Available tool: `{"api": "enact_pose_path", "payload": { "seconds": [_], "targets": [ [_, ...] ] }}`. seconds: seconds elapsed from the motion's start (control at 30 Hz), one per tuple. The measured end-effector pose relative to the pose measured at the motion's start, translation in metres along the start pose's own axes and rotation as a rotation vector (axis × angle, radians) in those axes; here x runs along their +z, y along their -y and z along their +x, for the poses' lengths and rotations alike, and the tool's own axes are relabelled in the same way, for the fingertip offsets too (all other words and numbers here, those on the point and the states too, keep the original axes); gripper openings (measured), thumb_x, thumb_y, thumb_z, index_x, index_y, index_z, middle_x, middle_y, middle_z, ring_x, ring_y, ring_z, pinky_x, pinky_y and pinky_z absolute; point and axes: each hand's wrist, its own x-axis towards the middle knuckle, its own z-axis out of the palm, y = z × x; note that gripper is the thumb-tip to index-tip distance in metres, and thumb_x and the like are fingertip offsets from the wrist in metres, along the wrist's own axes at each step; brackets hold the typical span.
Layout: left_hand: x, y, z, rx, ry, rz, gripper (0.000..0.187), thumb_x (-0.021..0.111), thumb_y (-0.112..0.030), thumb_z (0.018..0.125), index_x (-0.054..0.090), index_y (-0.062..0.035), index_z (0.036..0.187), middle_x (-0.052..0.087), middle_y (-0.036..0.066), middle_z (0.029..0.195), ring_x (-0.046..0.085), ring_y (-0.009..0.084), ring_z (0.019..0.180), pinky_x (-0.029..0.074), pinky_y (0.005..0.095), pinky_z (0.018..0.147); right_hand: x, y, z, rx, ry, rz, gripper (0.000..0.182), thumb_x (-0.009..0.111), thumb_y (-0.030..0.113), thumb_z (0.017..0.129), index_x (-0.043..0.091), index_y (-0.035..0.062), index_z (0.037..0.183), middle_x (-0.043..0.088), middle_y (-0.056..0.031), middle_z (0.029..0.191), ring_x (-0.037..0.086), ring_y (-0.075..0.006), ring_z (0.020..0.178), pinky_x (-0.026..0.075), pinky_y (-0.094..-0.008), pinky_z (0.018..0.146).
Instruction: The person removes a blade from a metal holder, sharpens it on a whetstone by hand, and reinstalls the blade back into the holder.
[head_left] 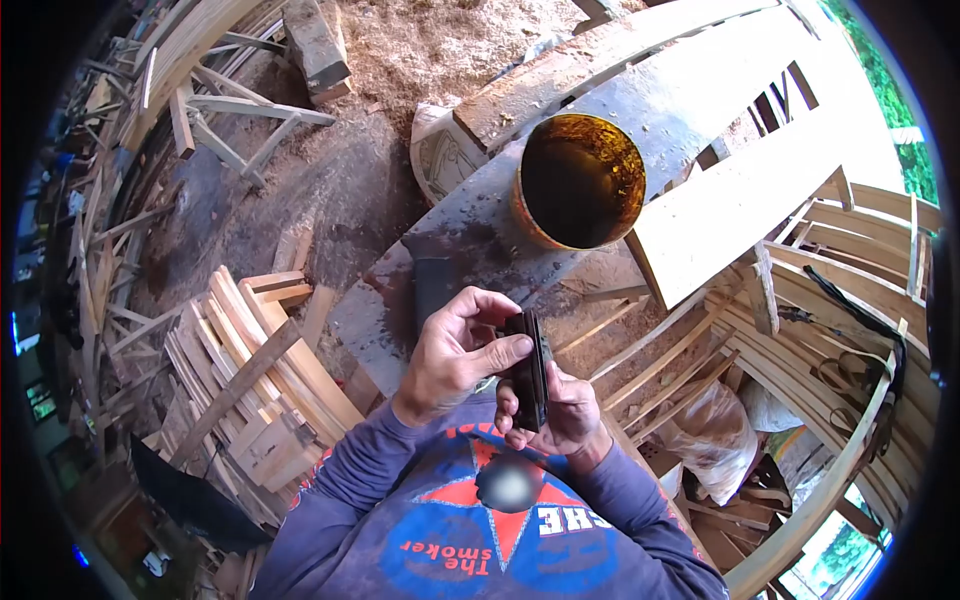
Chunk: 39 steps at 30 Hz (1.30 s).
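Note:
Close in front of my chest, both hands are on a dark, slim rectangular object (533,372) with a glossy reddish-brown edge, held nearly upright. My left hand (455,355) has its thumb pressed against the object's side and its fingers curled over the upper end. Gripping the lower part from the other side is my right hand (562,412), fingers wrapped round it. I cannot tell what kind of object it is. Just beyond my left hand, a dark flat block (432,285) lies on a stained board (385,325). A bucket (580,180) with dark liquid and amber-streaked inner walls stands farther along that board.
Stacked wooden slats (265,360) lean at the left. A wide pale plank (740,215) and long curved strips (830,400) fill the right side. A plastic bag (712,440) sits low among the wood. Sawdust (400,50) covers the floor at the back.

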Motion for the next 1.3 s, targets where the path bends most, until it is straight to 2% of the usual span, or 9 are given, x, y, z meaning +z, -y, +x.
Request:
{"api": "enact_pose_path", "payload": {
  "seconds": [0.17, 0.3, 0.53, 0.63, 0.77, 0.93, 1.07, 1.13, 1.3],
  "targets": [
    [0.024, 0.007, 0.019, 0.071, -0.078, 0.091, 0.034, 0.083, -0.008, 0.093, 0.061, -0.0021, 0.118, 0.069, 0.005, 0.108, 0.064, 0.0072, 0.093, 0.054, 0.0247, 0.083, 0.002, 0.037, -0.008, 0.097, 0.110, 0.045, 0.051, 0.040, 0.041, 0.114, 0.046, 0.0023, 0.146, 0.062, -0.0327, 0.130, 0.066, -0.0503, 0.120, 0.060, -0.0510, 0.090],
    [0.041, 0.004, 0.027, 0.025, -0.122, 0.078, 0.034, 0.083, -0.010, 0.093, 0.061, -0.0023, 0.118, 0.069, 0.005, 0.108, 0.063, 0.0068, 0.093, 0.054, 0.0242, 0.084, 0.010, 0.056, -0.012, 0.127, 0.160, 0.081, 0.052, 0.040, 0.041, 0.114, 0.046, 0.0010, 0.146, 0.062, -0.0331, 0.130, 0.065, -0.0510, 0.121, 0.060, -0.0524, 0.092],
    [0.046, 0.004, 0.038, 0.048, 0.006, -0.033, 0.038, 0.069, -0.012, 0.104, 0.059, 0.0018, 0.138, 0.072, 0.011, 0.122, 0.070, 0.0156, 0.105, 0.059, 0.0295, 0.087, 0.037, 0.075, -0.017, -0.015, 0.023, -0.238, 0.042, 0.053, 0.030, 0.111, 0.049, 0.0018, 0.142, 0.069, -0.0260, 0.123, 0.071, -0.0400, 0.116, 0.062, -0.0457, 0.095],
    [0.048, -0.003, 0.031, -0.056, 0.015, -0.213, 0.057, 0.070, -0.027, 0.103, 0.051, 0.0040, 0.147, 0.063, 0.017, 0.142, 0.060, 0.0219, 0.131, 0.045, 0.0386, 0.115, 0.047, 0.074, -0.016, -0.091, -0.183, -0.437, 0.061, 0.061, 0.037, 0.106, 0.045, -0.0027, 0.150, 0.071, -0.0254, 0.117, 0.073, -0.0335, 0.110, 0.057, -0.0448, 0.100],
    [0.050, -0.011, 0.031, 0.045, 0.004, 0.019, 0.059, 0.077, -0.021, 0.099, 0.051, 0.0027, 0.146, 0.065, 0.015, 0.139, 0.061, 0.0219, 0.128, 0.045, 0.0377, 0.114, 0.044, 0.079, -0.007, -0.084, -0.158, -0.455, 0.059, 0.061, 0.038, 0.106, 0.048, -0.0028, 0.146, 0.070, -0.0264, 0.117, 0.073, -0.0355, 0.109, 0.060, -0.0451, 0.095],
    [0.051, -0.015, 0.035, 0.095, -0.015, -0.037, 0.050, 0.077, -0.012, 0.098, 0.054, 0.0027, 0.140, 0.067, 0.012, 0.130, 0.063, 0.0169, 0.122, 0.050, 0.0329, 0.109, 0.050, 0.086, 0.000, -0.010, -0.031, -0.439, 0.053, 0.059, 0.042, 0.107, 0.051, -0.0014, 0.135, 0.071, -0.0312, 0.111, 0.075, -0.0396, 0.099, 0.063, -0.0441, 0.080],
    [0.056, -0.020, 0.032, 0.112, -0.033, -0.067, 0.052, 0.079, -0.013, 0.096, 0.054, 0.0017, 0.140, 0.068, 0.012, 0.129, 0.064, 0.0168, 0.121, 0.051, 0.0332, 0.108, 0.048, 0.089, 0.003, -0.004, -0.040, -0.496, 0.054, 0.058, 0.044, 0.107, 0.050, -0.0020, 0.135, 0.072, -0.0318, 0.109, 0.076, -0.0397, 0.097, 0.063, -0.0448, 0.081],
    [0.058, -0.024, 0.030, 0.112, -0.046, -0.086, 0.055, 0.081, -0.014, 0.095, 0.054, 0.0012, 0.140, 0.068, 0.012, 0.129, 0.064, 0.0170, 0.121, 0.051, 0.0333, 0.108, 0.048, 0.093, 0.005, 0.030, 0.109, -0.450, 0.056, 0.056, 0.037, 0.109, 0.047, -0.0032, 0.147, 0.071, -0.0236, 0.119, 0.073, -0.0331, 0.109, 0.058, -0.0450, 0.097],
    [0.058, -0.024, 0.027, 0.127, 0.002, -0.075, 0.066, 0.089, -0.013, 0.087, 0.053, 0.0002, 0.140, 0.065, 0.012, 0.133, 0.063, 0.0176, 0.121, 0.051, 0.0351, 0.107, 0.042, 0.090, 0.000, 0.016, 0.070, -0.447, 0.051, 0.060, 0.029, 0.109, 0.049, -0.0025, 0.147, 0.071, -0.0145, 0.122, 0.071, -0.0231, 0.110, 0.058, -0.0390, 0.098]
  ]
}}
